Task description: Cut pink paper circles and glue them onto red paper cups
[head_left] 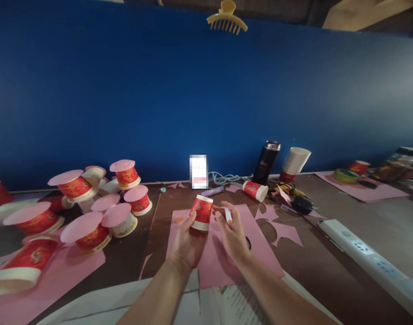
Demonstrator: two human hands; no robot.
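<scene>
My left hand holds a red paper cup upside down, its white rim toward the table, above a pink paper sheet. My right hand is just right of the cup and pinches a small white stick-like object, its tip near the cup's side. Both forearms reach in from the bottom edge of the view.
Several red cups capped with pink paper discs crowd the left of the brown table. Behind lie a tipped red cup, a black flask, stacked white cups, pink scraps and a white power strip. A blue wall backs the table.
</scene>
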